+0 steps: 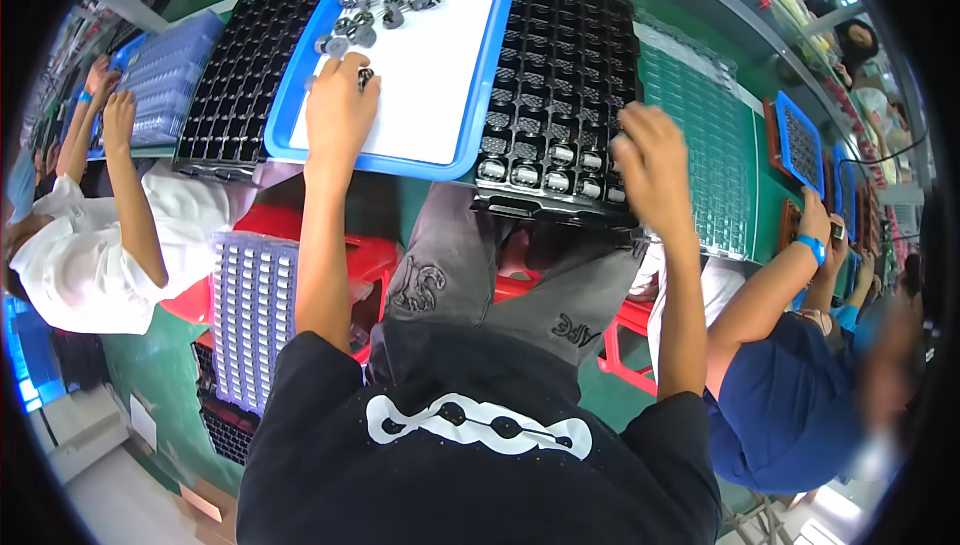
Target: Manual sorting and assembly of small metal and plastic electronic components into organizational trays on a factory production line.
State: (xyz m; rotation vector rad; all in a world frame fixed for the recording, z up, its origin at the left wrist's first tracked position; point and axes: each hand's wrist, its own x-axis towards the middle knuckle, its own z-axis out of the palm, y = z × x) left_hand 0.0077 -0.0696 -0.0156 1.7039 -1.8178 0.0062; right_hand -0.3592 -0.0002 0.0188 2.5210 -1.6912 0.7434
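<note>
My left hand (pixel 340 115) reaches over the blue-rimmed tray (pixel 474 115) with its white lining. Its thumb and fingers close round a small dark round part (pixel 365 77). Farther back in the same tray lies a loose cluster of grey and black round parts (pixel 392 19). At the right edge of a black compartment tray (pixel 545 50) is my right hand (pixel 655 165), slightly blurred. Its fingers are bent, with thumb and fingertips apart, and nothing shows between them. Shiny cylindrical parts (pixel 526 175) sit in the black tray's near rows.
Another black compartment tray (pixel 245 75) lies left of the blue tray. Clear plastic trays (pixel 700 135) are stacked to the right. Co-workers sit close on both sides, a white sleeve (pixel 100 265) at left and a navy shirt (pixel 785 395) at right. Red stools (pixel 632 345) stand below.
</note>
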